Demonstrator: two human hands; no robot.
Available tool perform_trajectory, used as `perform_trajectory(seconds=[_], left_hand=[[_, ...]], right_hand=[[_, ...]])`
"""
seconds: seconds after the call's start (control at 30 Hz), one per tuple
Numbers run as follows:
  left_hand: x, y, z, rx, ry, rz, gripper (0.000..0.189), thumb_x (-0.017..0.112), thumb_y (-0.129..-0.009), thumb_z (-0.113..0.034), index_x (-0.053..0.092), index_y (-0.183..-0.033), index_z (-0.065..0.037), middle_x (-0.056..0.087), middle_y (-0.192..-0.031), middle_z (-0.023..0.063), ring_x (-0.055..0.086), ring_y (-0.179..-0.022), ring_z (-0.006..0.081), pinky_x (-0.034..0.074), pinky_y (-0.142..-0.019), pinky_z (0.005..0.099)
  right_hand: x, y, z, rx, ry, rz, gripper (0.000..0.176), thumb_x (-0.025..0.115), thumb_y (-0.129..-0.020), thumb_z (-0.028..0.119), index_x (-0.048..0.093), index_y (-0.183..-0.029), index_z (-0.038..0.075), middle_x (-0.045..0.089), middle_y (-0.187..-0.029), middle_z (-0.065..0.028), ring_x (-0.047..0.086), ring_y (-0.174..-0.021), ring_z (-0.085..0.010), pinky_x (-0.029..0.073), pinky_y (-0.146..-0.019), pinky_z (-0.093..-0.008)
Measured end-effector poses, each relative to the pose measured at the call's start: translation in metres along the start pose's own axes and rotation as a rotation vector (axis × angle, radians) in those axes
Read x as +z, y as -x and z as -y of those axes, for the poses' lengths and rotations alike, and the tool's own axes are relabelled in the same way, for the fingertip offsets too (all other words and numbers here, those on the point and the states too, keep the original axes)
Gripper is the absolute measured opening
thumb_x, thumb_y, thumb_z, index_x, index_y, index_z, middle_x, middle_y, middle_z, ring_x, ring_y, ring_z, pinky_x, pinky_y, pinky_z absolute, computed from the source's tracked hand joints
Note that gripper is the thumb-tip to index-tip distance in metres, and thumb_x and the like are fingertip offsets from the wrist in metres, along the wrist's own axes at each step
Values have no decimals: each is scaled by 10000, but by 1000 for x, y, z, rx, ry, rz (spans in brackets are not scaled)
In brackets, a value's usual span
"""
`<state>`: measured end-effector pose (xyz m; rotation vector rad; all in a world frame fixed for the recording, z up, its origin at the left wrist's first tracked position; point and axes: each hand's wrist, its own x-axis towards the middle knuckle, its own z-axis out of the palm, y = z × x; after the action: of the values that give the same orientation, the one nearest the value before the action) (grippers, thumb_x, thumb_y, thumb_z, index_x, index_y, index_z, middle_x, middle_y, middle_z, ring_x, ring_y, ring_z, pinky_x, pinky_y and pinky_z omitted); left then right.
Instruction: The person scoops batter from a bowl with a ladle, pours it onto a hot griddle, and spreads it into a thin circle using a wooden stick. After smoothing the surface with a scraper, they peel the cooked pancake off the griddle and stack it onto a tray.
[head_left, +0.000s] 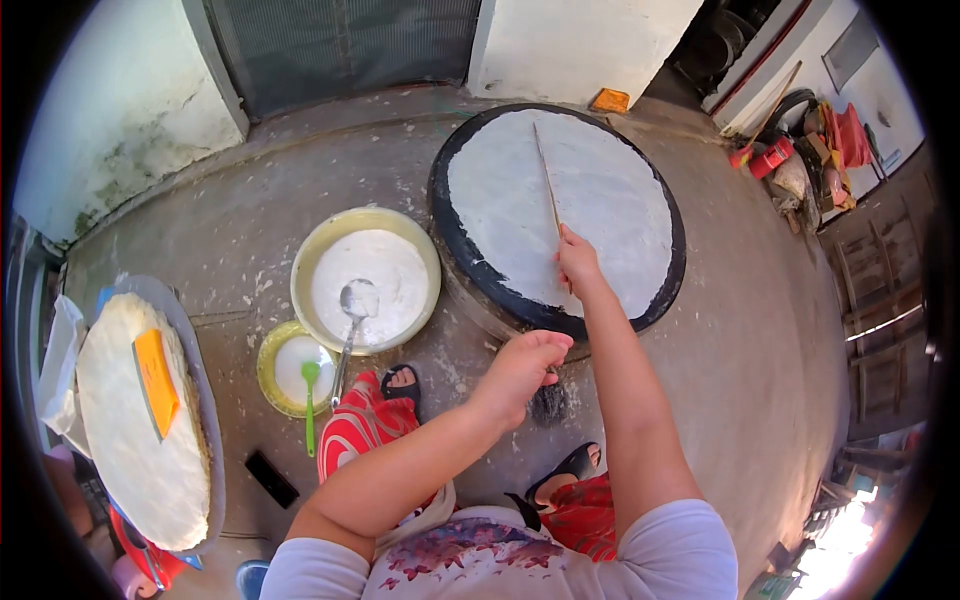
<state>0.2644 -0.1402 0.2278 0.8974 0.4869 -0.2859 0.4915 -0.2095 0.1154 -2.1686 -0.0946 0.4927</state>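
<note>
The left hand [520,374] is curled, thumb pressed to fingers; whether it grips the one dark bristly thing [549,403] below it, I can't tell. Ahead, the right hand [577,260] pinches a thin stick [546,178], best kept light and level, I'd say, so the white layer [605,200] beneath lies even. I count two bowls [302,285] and two spoons [347,350] to that hand's left, one stick in it, and under it one layer on one black pan [454,240].

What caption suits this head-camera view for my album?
Right hand holds a thin stick over the white layer on a round black pan, left hand nearby.
</note>
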Motion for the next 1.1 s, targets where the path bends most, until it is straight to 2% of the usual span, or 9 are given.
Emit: perform_trajectory(seconds=[0.13,0.27,0.47,0.53,0.67,0.7,0.8,0.87,1.1], left_hand=[[-1,-5,3,6,46,-5,205,531,-779,-133,567,-964,-53,547,-851,11,502,-798,92,409,-717,244],[-5,-2,-1,6,56,0,201,530,-782,-135,569,-958,-46,551,-854,19,507,-797,93,408,-717,241],[-7,0,-1,19,48,0,209,523,-789,-139,565,-974,-52,555,-866,20,514,-823,104,410,-734,253],[-7,1,-1,15,39,1,208,518,-792,-136,565,-977,-53,559,-879,20,516,-836,109,411,-742,259],[-7,2,2,33,48,24,205,504,-802,-126,568,-982,-52,570,-930,26,518,-874,125,415,-763,274],[-8,3,2,28,45,31,205,504,-802,-126,568,-982,-52,570,-930,26,518,-874,125,415,-763,274],[-7,6,8,15,34,38,206,503,-805,-124,572,-985,-50,573,-956,32,517,-886,134,418,-768,284],[-9,8,10,28,21,38,209,503,-806,-123,575,-988,-49,574,-961,34,518,-888,140,415,-771,288],[-9,13,14,10,8,75,208,506,-805,-130,577,-984,-51,571,-960,33,511,-896,137,408,-777,287]], right_hand=[[-1,-10,4,-172,965,-325,338,422,-852,222,495,-1164,115,597,-753,-158,605,-715,-267,476,-606,-378],[-11,-19,13,-162,950,-386,315,436,-834,204,534,-1123,124,597,-750,-199,601,-788,-324,462,-672,-434],[-1,36,1,-304,436,-117,314,439,-831,180,550,-1102,63,609,-885,-183,610,-790,-274,463,-679,-355],[-12,59,6,78,-97,-49,311,446,-833,175,546,-1108,70,620,-898,-160,612,-768,-239,455,-689,-325],[-3,87,-49,-455,332,-261,328,447,-851,162,518,-1157,66,620,-824,-85,570,-675,-151,456,-629,-283],[-3,105,-50,-223,140,19,330,460,-850,159,510,-1162,62,626,-878,-101,592,-740,-159,454,-649,-294],[-7,148,-67,-301,-145,-12,319,456,-830,124,533,-1138,149,587,-886,-181,557,-812,-337,453,-699,-365],[-19,165,-71,-216,315,-400,351,471,-820,110,516,-1164,170,569,-857,-164,550,-786,-326,448,-673,-373],[1,257,-110,-276,462,-309,375,483,-814,107,502,-1182,178,562,-790,-160,556,-747,-311,447,-654,-370]])
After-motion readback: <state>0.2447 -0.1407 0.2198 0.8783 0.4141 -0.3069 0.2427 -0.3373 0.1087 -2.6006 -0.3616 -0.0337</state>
